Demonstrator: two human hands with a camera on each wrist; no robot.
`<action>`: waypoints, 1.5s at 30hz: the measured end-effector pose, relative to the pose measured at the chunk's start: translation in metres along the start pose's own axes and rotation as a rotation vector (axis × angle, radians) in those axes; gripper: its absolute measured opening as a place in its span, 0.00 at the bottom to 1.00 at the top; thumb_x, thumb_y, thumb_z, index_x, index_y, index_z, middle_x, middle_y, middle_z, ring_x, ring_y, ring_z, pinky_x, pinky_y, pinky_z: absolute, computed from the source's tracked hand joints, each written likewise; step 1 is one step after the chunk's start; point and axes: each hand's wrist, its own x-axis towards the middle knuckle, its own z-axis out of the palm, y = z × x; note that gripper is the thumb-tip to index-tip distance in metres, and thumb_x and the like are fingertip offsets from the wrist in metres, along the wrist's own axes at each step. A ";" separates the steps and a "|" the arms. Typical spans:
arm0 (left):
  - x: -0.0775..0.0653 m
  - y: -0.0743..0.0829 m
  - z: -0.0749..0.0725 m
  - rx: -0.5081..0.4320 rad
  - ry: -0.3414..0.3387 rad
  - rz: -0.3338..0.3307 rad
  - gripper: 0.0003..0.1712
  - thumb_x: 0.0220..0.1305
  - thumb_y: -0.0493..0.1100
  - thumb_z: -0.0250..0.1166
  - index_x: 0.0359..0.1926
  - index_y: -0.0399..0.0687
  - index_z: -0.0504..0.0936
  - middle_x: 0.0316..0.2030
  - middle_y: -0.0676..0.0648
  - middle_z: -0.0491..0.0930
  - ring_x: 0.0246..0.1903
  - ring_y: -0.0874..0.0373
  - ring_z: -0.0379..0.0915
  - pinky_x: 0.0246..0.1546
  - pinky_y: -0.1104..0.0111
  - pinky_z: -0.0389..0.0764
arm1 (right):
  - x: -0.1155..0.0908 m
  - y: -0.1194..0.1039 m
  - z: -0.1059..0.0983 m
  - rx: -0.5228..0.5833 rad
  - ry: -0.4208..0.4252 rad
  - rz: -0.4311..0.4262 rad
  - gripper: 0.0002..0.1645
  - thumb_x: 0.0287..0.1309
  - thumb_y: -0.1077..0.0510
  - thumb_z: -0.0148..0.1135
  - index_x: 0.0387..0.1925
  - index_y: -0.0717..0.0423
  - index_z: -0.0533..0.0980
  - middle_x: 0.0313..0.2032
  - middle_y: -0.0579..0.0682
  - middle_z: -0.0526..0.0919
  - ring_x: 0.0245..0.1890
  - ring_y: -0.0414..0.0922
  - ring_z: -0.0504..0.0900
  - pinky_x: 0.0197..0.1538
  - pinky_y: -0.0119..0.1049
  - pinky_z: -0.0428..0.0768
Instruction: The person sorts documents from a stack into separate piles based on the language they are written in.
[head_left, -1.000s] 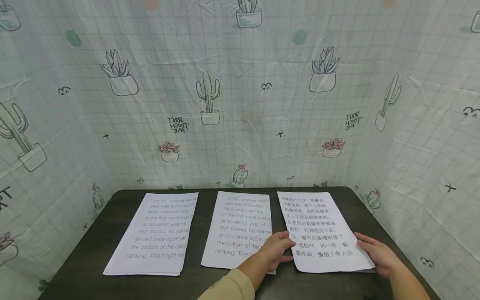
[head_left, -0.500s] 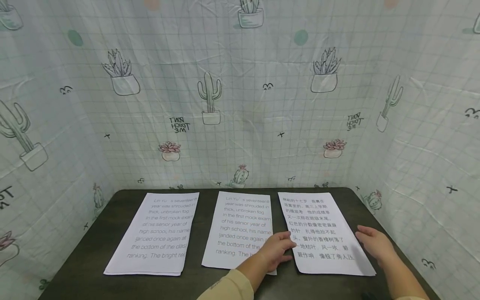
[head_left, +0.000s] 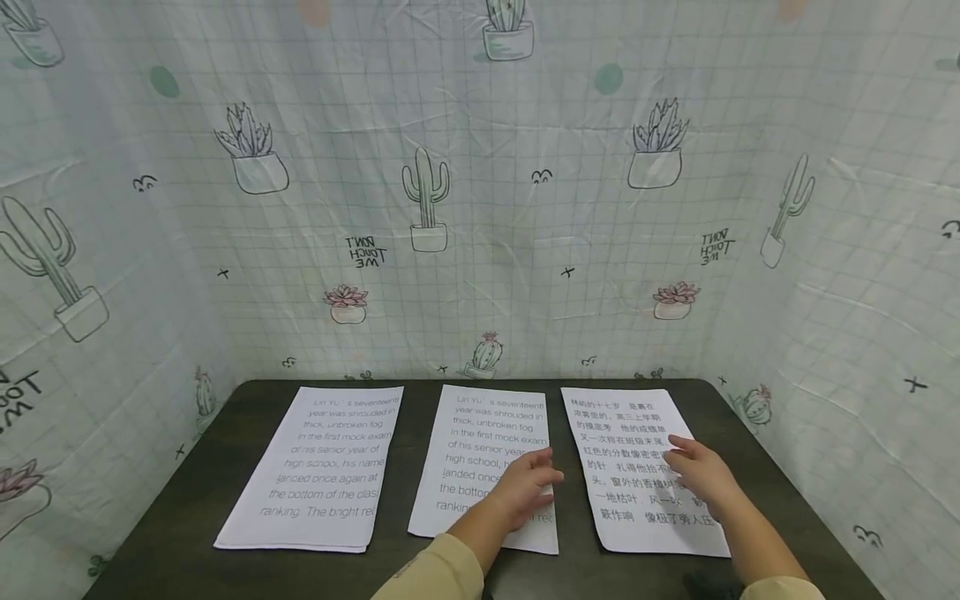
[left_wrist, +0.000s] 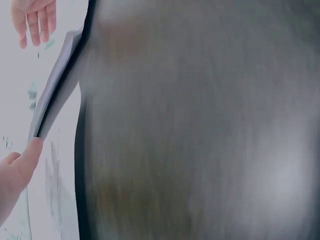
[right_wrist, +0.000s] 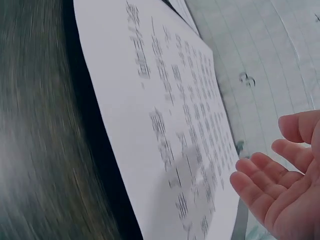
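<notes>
Printed paper lies in three places on the dark table. My right hand (head_left: 707, 479) is over the right-hand stack of paper (head_left: 622, 492), which carries Chinese characters. In the right wrist view the fingers of that hand (right_wrist: 277, 185) are loosely bent, with nothing between them, and a shadow falls on the page. My left hand (head_left: 521, 492) is over the right part of the middle stack of paper (head_left: 442, 483), printed in English, and hides some of its lower lines. Whether it touches the paper, I cannot tell. Its thumb (left_wrist: 22, 170) overlaps a paper edge in the left wrist view.
Another stack of paper (head_left: 307, 475) with English print lies at the left, its lower edges slightly uneven. The dark table (head_left: 172, 500) shows around the stacks. Pale cloth (head_left: 480, 208) printed with cacti hangs behind and at both sides. Something dark (head_left: 708, 586) lies at the front edge.
My right hand has left the right stack's right edge and moved left over the page. My left hand has drawn left from that stack's left edge to the middle stack.
</notes>
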 end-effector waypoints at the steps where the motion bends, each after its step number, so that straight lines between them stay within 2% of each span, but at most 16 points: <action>1: 0.000 0.001 -0.005 0.009 0.009 0.001 0.36 0.58 0.36 0.61 0.68 0.32 0.64 0.69 0.30 0.62 0.67 0.37 0.63 0.60 0.48 0.75 | 0.001 -0.003 0.003 0.004 -0.003 -0.005 0.38 0.72 0.50 0.44 0.72 0.70 0.51 0.68 0.76 0.58 0.66 0.69 0.64 0.63 0.59 0.72; 8: -0.001 0.006 -0.043 0.079 0.102 -0.014 0.36 0.60 0.39 0.62 0.69 0.36 0.65 0.70 0.32 0.63 0.68 0.37 0.62 0.62 0.49 0.73 | 0.008 -0.015 0.029 0.027 -0.027 -0.032 0.36 0.71 0.53 0.46 0.72 0.70 0.54 0.67 0.75 0.61 0.65 0.68 0.67 0.61 0.56 0.75; 15: -0.005 0.007 -0.092 0.071 0.159 0.011 0.37 0.63 0.38 0.58 0.72 0.33 0.59 0.72 0.30 0.56 0.71 0.35 0.54 0.65 0.46 0.69 | 0.009 -0.031 0.055 0.100 -0.072 -0.063 0.34 0.71 0.55 0.47 0.72 0.69 0.55 0.67 0.75 0.62 0.65 0.66 0.69 0.62 0.53 0.76; 20: -0.015 0.009 -0.129 0.105 0.202 0.029 0.37 0.66 0.38 0.56 0.72 0.32 0.56 0.72 0.28 0.54 0.72 0.35 0.52 0.64 0.48 0.71 | 0.008 -0.044 0.072 0.173 -0.106 -0.082 0.32 0.72 0.57 0.47 0.71 0.69 0.57 0.66 0.74 0.65 0.63 0.64 0.72 0.59 0.48 0.79; 26: -0.028 0.019 -0.159 0.128 0.257 0.056 0.38 0.66 0.39 0.56 0.73 0.32 0.55 0.72 0.28 0.53 0.72 0.35 0.50 0.67 0.47 0.66 | 0.003 -0.054 0.094 0.233 -0.137 -0.117 0.31 0.71 0.60 0.47 0.69 0.71 0.58 0.64 0.76 0.66 0.61 0.65 0.74 0.57 0.48 0.81; 31: -0.039 0.021 -0.179 0.154 0.290 0.048 0.38 0.66 0.39 0.55 0.73 0.32 0.54 0.73 0.28 0.52 0.72 0.33 0.48 0.69 0.43 0.60 | -0.001 -0.059 0.112 0.263 -0.180 -0.107 0.31 0.71 0.59 0.48 0.70 0.70 0.58 0.64 0.75 0.65 0.62 0.65 0.72 0.58 0.50 0.79; 35: -0.045 0.021 -0.189 0.187 0.306 0.028 0.38 0.65 0.39 0.56 0.72 0.31 0.55 0.72 0.28 0.54 0.71 0.31 0.50 0.69 0.42 0.60 | -0.005 -0.061 0.122 0.326 -0.212 -0.071 0.32 0.71 0.60 0.48 0.70 0.70 0.57 0.65 0.76 0.63 0.63 0.66 0.71 0.59 0.52 0.78; 40: -0.049 0.021 -0.193 0.169 0.292 0.009 0.38 0.65 0.39 0.55 0.72 0.29 0.54 0.72 0.26 0.53 0.71 0.31 0.50 0.69 0.43 0.60 | -0.011 -0.061 0.132 0.418 -0.248 -0.026 0.33 0.70 0.61 0.48 0.71 0.71 0.54 0.66 0.76 0.61 0.63 0.68 0.70 0.59 0.54 0.78; 45: -0.055 0.016 -0.192 0.142 0.261 -0.029 0.37 0.66 0.38 0.54 0.72 0.27 0.53 0.71 0.25 0.51 0.71 0.31 0.51 0.65 0.45 0.68 | -0.018 -0.062 0.140 0.473 -0.246 0.049 0.34 0.68 0.61 0.50 0.70 0.72 0.55 0.62 0.76 0.67 0.55 0.60 0.80 0.52 0.50 0.83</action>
